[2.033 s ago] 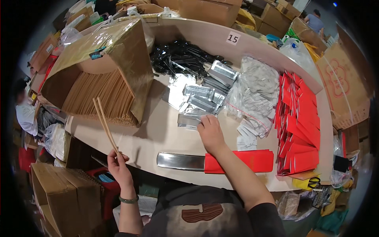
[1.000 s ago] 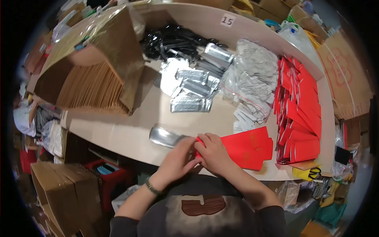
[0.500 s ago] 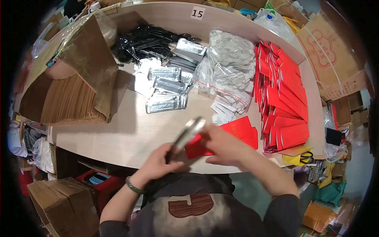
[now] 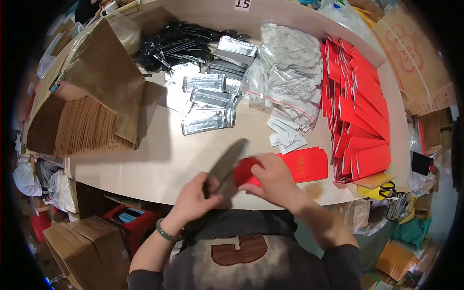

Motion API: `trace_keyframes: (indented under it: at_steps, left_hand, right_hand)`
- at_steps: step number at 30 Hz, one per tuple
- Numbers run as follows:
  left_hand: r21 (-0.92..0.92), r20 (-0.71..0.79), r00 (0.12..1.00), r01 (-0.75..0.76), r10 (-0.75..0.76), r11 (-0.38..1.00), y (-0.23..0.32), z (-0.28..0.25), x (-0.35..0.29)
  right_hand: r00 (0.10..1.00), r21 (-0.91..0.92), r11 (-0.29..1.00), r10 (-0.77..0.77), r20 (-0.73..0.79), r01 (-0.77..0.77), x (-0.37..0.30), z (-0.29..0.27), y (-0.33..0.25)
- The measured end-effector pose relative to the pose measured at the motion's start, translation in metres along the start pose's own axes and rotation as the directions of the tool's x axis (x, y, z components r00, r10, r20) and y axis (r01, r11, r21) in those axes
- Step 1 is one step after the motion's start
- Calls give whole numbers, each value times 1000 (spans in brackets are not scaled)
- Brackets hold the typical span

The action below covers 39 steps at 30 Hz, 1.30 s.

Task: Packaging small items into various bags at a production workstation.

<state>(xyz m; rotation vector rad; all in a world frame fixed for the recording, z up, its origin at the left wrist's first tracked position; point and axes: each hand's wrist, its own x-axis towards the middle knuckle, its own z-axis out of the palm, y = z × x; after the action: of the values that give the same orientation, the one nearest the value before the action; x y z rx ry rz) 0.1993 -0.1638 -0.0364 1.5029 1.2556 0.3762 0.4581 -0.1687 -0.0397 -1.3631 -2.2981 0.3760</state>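
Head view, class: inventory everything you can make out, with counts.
Table: one, pale, centre
Open box: one, brown, table left
Slim pieces: many, tan, inside box
Slender items: many, black, table back
Foil packets: several, silver, mid-table
Clear bag: one, whitish, right of packets
Loose slips: several, white, below bag
Sleeve pile: one, red, table right
Flat sleeve: uncertain, red, by right hand
Held strip: one, grey, left hand
Held sleeve: one, red, right hand
Scissors: one, black, lower right
Surrounding cartons: several, brown, beyond table
Bracelet: one, green, left wrist
Left hand: one, bare, lower centre
Right hand: one, bare, beside left
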Motion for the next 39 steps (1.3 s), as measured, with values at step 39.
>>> trace_keyframes:
  at_steps: [39]
  left_hand:
    - [630, -739, 427, 166, 521, 759, -16, -235, 5]
  right_hand:
    - [940, -353, 923, 27, -341, -154, 59, -4, 66]
